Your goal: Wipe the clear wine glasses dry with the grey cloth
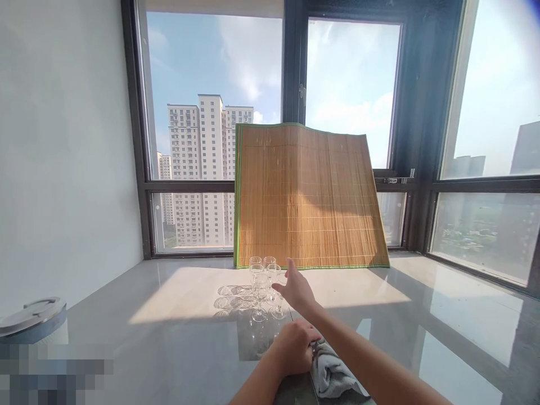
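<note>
Several clear stemmed glasses (262,281) stand grouped on the glossy grey floor surface (177,337) in a patch of sunlight. My right hand (296,289) reaches out to them with fingers stretched apart, its fingertips just right of the glasses and holding nothing. My left hand (293,347) lies nearer to me, its fingers closed on a crumpled grey cloth (333,372) that rests on the surface.
A bamboo mat (310,197) with green edging leans upright against the dark-framed windows (291,84) behind the glasses. A white wall (63,140) runs along the left. A round grey lidded container (34,319) sits at the lower left.
</note>
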The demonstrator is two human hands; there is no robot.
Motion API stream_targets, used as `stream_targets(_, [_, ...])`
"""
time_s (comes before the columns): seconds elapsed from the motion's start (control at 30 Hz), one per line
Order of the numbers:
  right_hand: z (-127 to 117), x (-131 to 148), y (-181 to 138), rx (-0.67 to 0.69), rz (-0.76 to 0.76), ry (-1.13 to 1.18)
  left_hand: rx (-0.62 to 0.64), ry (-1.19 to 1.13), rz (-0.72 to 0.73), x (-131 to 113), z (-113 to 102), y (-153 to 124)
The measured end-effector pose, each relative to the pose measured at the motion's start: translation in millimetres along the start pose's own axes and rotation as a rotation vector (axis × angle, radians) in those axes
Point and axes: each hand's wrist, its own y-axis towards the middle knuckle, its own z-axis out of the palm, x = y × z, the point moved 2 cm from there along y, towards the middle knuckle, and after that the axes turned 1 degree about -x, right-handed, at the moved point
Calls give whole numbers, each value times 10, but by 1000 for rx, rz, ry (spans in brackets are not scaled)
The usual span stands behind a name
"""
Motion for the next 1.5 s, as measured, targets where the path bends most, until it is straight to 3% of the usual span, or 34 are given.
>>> stream_targets(0.37, [104,199,-52,36,-15,1,-15,103,-38,74,74,-10])
stream_targets(0.5, [2,218,-116,19,-20,-37,-49,92,-15,46,51,-7])
stream_targets(0.6, [-180,192,-223,-55,-68,-46,-83,99,-94,52,12,-1])
stream_targets(0.83, [-535,-360,-854,-148,-157,41,-300,108,-370,43,-190,-5])
stream_targets(0.9, [-500,-563,-1095,-127,-177,49,-342,89,-440,38,-235,-11])
stream_targets(1.07, [-208,-868,-1504,58,-7,154,-401,14,-690,135,-285,-19])
stream_targets(1.2, [-85,-923,-1565,38,14,214,-369,-56,-850,265,-267,-36])
stream_targets(1.5, [-192,-1014,-1628,115,-30,242,-224,52,-933,418,-225,-104])
